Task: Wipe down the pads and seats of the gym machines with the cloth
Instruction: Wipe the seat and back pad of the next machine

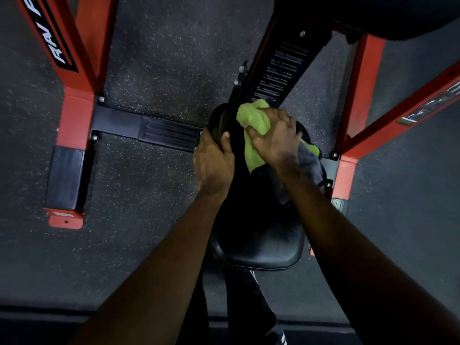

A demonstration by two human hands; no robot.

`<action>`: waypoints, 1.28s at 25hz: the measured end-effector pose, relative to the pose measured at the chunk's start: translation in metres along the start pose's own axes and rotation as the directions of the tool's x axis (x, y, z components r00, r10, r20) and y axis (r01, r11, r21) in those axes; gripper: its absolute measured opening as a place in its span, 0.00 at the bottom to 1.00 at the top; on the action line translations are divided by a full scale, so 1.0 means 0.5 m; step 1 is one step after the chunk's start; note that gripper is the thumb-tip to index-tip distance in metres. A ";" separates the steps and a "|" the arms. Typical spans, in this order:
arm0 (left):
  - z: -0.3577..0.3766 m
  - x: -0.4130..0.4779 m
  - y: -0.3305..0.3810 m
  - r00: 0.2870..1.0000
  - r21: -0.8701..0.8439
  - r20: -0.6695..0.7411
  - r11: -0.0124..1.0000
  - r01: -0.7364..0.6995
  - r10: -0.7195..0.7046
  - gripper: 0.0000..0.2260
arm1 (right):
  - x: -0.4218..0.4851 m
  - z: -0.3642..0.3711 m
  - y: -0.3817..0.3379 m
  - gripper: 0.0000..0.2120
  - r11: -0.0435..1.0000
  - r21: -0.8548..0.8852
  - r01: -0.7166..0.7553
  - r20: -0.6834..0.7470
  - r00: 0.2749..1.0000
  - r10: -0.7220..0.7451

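The green cloth (254, 120) is bunched in the right hand (273, 138), whose fingers curl round it and press it onto the far end of the black seat (256, 252), just near of the black post (278, 68); the left hand (214, 158) grips the seat's far left edge, likely to steady it; wiping of this seat looks under way, not finished; whether its near part is done I cannot tell; the red frame (77, 113) stands left and right, and no other pads show.
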State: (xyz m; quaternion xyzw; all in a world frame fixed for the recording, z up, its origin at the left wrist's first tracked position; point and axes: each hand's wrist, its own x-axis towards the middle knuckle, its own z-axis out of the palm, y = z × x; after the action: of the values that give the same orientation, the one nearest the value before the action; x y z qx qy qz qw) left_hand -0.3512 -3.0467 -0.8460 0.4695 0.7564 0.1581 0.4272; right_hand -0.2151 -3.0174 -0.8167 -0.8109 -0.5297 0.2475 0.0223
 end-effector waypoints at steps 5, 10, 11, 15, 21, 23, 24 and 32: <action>-0.005 -0.005 0.010 1.000 0.020 -0.018 1.000 0.017 -0.016 0.28 | -0.051 -0.006 0.019 0.25 0.992 -0.035 0.123 0.089 0.989 -0.120; -0.005 -0.007 0.003 0.990 0.066 -0.038 0.989 -0.131 0.134 0.26 | 0.078 -0.006 -0.053 0.28 0.985 0.005 0.170 0.171 0.971 -0.168; -0.004 -0.005 0.002 0.987 0.082 -0.026 0.985 -0.153 0.156 0.25 | 0.087 -0.010 -0.042 0.28 0.985 0.014 0.173 0.170 0.970 -0.173; -0.004 -0.008 0.007 0.988 0.125 -0.009 0.980 -0.154 0.156 0.24 | 0.077 -0.035 0.083 0.31 0.999 0.037 -0.035 0.058 0.998 0.033; -0.003 -0.010 0.004 0.986 0.156 -0.014 0.974 -0.162 0.166 0.24 | 0.094 -0.015 0.025 0.27 0.998 -0.038 0.051 0.081 0.996 -0.048; -0.004 -0.009 0.003 0.986 0.152 -0.016 0.975 -0.162 0.166 0.24 | 0.109 -0.017 0.000 0.27 0.990 -0.033 0.134 0.136 0.982 -0.129; -0.006 -0.007 0.003 0.987 0.154 -0.017 0.975 -0.158 0.162 0.24 | 0.120 -0.023 0.007 0.27 0.991 0.000 0.133 0.163 0.978 -0.132; 0.002 0.000 0.001 0.964 0.259 -0.003 0.932 -0.255 0.265 0.24 | 0.090 -0.038 0.136 0.29 0.994 0.105 -0.017 0.024 1.000 0.014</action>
State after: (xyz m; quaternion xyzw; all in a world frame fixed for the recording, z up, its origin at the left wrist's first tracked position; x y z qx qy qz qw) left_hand -0.3501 -3.0468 -0.8464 0.6134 0.7097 0.1232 0.3239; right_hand -0.1352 -3.0038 -0.8372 -0.8098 -0.5100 0.2845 0.0569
